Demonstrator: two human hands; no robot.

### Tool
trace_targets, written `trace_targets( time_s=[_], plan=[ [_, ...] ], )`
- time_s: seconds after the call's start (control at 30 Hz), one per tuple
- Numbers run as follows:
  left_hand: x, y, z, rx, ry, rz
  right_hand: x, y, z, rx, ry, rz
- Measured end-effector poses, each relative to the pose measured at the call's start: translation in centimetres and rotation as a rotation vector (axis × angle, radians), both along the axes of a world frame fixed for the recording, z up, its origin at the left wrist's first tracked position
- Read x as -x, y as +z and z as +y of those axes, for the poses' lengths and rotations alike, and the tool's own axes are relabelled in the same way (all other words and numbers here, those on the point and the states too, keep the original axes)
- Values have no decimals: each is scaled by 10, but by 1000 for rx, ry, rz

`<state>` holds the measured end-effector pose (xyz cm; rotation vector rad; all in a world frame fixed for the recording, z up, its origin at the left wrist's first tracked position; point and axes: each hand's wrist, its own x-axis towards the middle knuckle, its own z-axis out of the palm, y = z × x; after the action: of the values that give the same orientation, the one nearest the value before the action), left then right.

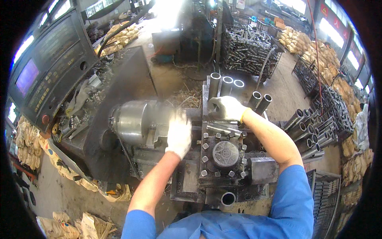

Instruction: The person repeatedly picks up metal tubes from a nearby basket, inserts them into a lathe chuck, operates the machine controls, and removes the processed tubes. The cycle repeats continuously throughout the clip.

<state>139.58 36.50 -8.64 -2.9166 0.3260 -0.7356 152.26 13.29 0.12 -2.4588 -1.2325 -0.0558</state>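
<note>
My left hand (179, 134), in a white work glove, is smeared by motion just right of the lathe's round steel chuck (132, 122). Its fingers cannot be made out. At the far end of the carriage, my gloved right hand (230, 108) has its fingers curled by the lower ends of upright steel tubes (214, 85). What lies inside that grip is hidden. Two more tubes (263, 104) stand to its right. Below the right hand sits the square tool post (225, 154), ringed with bolts. One tube end (228, 198) shows close to my body.
A control panel (47, 75) with a lit screen rises at the left. Many tubes (312, 129) lean in a bundle at the right. Farther back stands a wire bin (250, 51) full of metal parts. Sacks (312, 49) line the right wall.
</note>
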Motion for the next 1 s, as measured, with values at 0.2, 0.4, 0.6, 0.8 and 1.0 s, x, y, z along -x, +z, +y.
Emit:
trace_targets(
  time_s=[0.2,0.4,0.6,0.8,1.0],
  plan=[
    [-25,63,-7,639,-319,489,86,80,-51,-288,-86,150],
    [-59,134,-40,951,-282,-257,171,82,-140,-526,-372,321],
    [-118,92,102,458,-37,-65,240,88,-123,-268,59,112],
    [-2,109,40,708,-202,-105,284,-6,-55,388,130,185],
    [170,38,72,860,-265,-59,242,106,-66,-265,142,327]
  ],
)
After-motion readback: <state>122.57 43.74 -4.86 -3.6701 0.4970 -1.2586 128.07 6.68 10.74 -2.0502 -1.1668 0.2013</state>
